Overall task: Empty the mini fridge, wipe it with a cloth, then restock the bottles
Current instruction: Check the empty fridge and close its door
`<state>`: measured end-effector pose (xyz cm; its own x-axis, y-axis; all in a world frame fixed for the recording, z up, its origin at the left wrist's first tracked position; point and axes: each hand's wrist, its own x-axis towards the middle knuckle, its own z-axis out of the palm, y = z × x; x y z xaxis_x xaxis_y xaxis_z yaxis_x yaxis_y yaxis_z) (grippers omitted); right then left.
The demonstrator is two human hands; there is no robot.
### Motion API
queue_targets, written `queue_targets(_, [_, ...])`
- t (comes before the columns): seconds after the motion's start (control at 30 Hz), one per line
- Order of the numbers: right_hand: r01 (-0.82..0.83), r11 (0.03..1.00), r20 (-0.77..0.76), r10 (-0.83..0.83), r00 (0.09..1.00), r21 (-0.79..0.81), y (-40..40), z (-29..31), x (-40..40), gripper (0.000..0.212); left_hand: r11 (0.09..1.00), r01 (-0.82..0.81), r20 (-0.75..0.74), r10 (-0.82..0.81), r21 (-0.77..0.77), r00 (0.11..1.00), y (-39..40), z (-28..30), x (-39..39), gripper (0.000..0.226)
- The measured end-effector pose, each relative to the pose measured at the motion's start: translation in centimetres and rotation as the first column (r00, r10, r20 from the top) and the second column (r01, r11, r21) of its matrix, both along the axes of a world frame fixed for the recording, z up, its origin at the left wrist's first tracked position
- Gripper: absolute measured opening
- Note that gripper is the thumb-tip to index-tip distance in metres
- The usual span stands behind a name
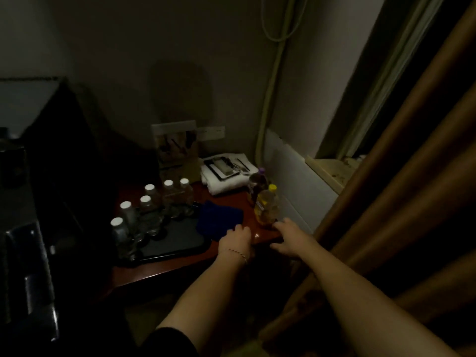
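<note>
The room is dim. A blue cloth lies on the red-brown table, partly over a black tray. My left hand reaches to the cloth's near edge and touches it with curled fingers; a firm grip cannot be made out. My right hand rests open at the table's front right corner, just below a yellow-capped bottle. Behind it stands a purple-capped bottle. Several white-capped water bottles stand on the tray's left and far side.
A dark cabinet stands left of the table. At the table's back lie folded white towels with a remote on top, beside an upright card. A brown curtain hangs close on the right.
</note>
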<state>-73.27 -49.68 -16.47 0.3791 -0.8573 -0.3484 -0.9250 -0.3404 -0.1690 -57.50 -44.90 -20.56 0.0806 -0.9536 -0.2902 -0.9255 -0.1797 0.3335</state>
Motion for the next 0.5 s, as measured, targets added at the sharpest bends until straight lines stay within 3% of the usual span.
queue_targets(0.2, [-0.329, 0.944, 0.023, 0.329, 0.944, 0.026, -8.4, -0.1, 9.2, 0.054, 0.957, -0.289, 0.042, 0.289, -0.008, 0.957, -3.7, 0.5, 9.3, 0.045])
queue_targets(0.37, [-0.504, 0.863, 0.040, 0.504, 0.863, -0.008, -14.4, -0.3, 16.2, 0.058, 0.826, -0.550, 0.071, 0.560, -0.124, 0.825, -5.3, 0.6, 14.9, 0.049])
queue_targets(0.5, [-0.559, 0.829, 0.101, 0.558, 0.824, -0.019, -17.6, -0.3, 20.3, 0.053, 0.772, -0.617, 0.082, 0.632, -0.153, 0.771, -6.7, 1.1, 17.0, 0.046])
